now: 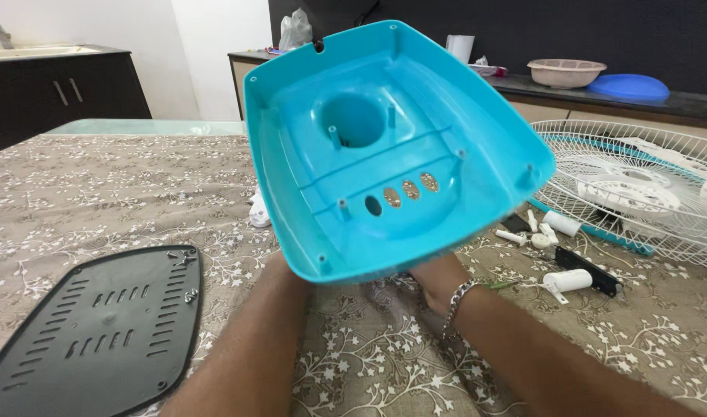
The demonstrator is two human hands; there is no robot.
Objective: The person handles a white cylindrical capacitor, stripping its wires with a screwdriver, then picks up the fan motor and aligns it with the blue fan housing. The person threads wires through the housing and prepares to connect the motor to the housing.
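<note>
**Both hands hold up a blue plastic shell**

The blue plastic shell [392,147] is raised above the table [98,193], tilted so its hollow inside faces the camera. Both hands grip its lower edge from behind and below: the left hand [288,270] at the lower left corner, the right hand [435,278] under the lower middle, a bracelet [455,300] on its wrist. The shell hides the fingers, so how they close cannot be seen.

On the patterned cloth, a black vented plate [98,332] lies to the lower left, well apart from the hands. To the right lie a white wire fan guard [639,185] and small white parts [566,282].
</note>
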